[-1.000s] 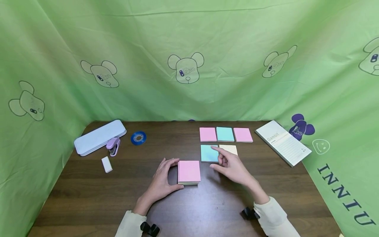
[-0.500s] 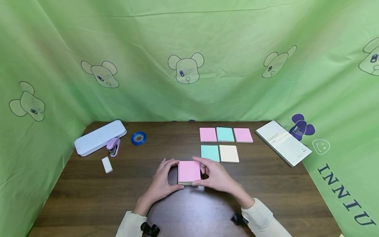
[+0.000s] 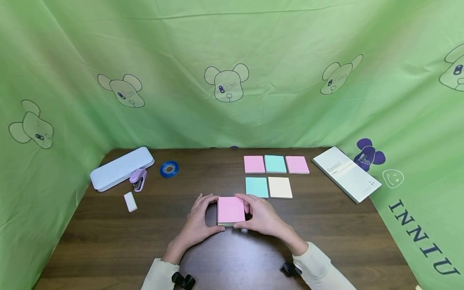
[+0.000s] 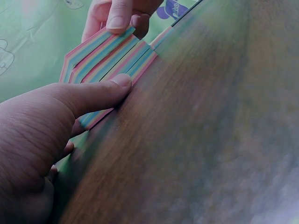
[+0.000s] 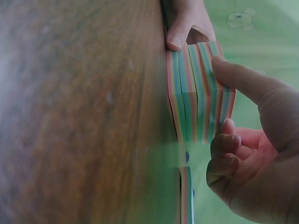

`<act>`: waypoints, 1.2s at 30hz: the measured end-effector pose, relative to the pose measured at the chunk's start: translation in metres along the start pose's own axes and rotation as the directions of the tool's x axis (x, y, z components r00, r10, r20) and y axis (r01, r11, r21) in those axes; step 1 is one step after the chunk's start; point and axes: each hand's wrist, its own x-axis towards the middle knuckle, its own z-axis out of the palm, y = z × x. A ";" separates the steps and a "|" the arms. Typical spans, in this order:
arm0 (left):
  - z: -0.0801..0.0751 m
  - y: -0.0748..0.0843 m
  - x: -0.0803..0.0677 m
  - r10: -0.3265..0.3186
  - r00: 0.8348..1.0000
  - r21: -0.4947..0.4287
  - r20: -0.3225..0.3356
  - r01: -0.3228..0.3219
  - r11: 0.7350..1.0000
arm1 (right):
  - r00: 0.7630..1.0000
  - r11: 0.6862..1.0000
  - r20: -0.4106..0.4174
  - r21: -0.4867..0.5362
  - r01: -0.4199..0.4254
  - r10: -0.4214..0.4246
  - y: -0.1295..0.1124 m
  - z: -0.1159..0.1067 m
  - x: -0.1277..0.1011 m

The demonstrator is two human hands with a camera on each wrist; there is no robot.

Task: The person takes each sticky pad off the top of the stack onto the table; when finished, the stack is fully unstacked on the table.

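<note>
A stack of sticky note pads (image 3: 230, 210) with a pink top stands on the table in front of the person. Striped pink, yellow and blue edges show in both wrist views, the pads slightly out of line. My left hand (image 3: 198, 219) grips the stack's left side, thumb on the near edge low down and fingers at the far corner. From the right, my right hand (image 3: 266, 217) holds the upper pads between its thumb (image 5: 238, 77) at the near side and its index finger at the far corner. The left hand's other fingers are partly hidden in the left wrist view.
Behind the stack lie pink (image 3: 254, 164), blue (image 3: 275, 164) and cream (image 3: 280, 187) sticky note pads in two rows. A notepad (image 3: 346, 175) lies right. At left are a pale case (image 3: 122, 169), purple stapler (image 3: 138, 179), blue tape roll (image 3: 169, 169) and white eraser (image 3: 130, 201).
My right hand has moved left and nearer, from over the cream pad to the stack's right side, and has taken hold there. My left hand has stayed on the stack.
</note>
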 end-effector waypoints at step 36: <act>0.001 0.001 -0.001 -0.040 0.999 0.015 0.001 0.040 0.999 | 0.994 0.974 -0.056 0.215 -0.075 0.089 0.077 -0.074 -0.033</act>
